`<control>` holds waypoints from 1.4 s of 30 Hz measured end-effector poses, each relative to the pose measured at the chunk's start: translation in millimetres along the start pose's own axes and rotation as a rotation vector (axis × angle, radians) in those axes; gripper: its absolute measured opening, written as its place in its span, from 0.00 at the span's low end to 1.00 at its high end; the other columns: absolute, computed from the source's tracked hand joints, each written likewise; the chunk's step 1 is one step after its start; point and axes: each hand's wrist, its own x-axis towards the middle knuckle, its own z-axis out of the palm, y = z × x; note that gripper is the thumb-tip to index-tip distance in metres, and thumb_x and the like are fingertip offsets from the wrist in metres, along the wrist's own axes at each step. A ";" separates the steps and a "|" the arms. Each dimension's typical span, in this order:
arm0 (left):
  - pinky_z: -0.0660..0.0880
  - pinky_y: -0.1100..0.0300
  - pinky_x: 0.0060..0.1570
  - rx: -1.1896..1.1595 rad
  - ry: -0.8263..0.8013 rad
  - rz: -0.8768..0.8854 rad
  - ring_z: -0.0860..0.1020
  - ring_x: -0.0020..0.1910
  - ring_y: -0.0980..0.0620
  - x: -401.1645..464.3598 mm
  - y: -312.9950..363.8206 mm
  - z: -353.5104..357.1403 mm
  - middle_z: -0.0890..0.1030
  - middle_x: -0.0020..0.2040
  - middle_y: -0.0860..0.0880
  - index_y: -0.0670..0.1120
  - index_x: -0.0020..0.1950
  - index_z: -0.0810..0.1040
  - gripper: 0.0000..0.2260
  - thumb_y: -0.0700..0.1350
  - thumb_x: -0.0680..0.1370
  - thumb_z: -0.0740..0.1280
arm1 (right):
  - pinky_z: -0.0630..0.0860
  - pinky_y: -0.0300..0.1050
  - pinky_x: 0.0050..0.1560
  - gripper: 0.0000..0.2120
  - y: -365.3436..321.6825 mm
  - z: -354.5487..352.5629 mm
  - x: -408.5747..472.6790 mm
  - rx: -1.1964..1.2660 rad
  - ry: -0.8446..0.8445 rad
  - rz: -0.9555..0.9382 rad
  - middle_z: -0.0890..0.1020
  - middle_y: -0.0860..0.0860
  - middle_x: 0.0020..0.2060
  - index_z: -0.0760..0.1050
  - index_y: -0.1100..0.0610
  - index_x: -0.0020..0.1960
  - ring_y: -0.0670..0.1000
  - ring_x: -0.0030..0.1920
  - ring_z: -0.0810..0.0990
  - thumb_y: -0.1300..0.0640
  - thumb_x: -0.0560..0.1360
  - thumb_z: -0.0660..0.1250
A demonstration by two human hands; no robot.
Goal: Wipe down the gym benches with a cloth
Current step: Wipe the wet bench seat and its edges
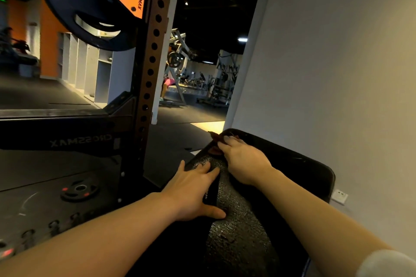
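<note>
My left hand (193, 189) lies flat on the black padded bench (292, 168), fingers straight and spread, thumb out toward me. Just beyond it my right hand (243, 159) presses the dark brown cloth (217, 139) onto the pad near its far end, fingers curled over the cloth. Left of the bench stands the rack upright (150, 60), with a weight plate (90, 4) on the barbell overhead.

Dark red cloth (217, 139) bunched at black bench's (292, 171) far end
</note>
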 end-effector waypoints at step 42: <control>0.36 0.52 0.73 0.031 0.107 0.215 0.52 0.76 0.58 -13.6 102.3 4.8 0.57 0.77 0.54 0.53 0.78 0.56 0.37 0.60 0.74 0.69 | 0.58 0.54 0.74 0.24 52.6 -15.3 -104.3 0.141 0.253 0.576 0.61 0.55 0.74 0.62 0.59 0.74 0.59 0.73 0.57 0.57 0.78 0.55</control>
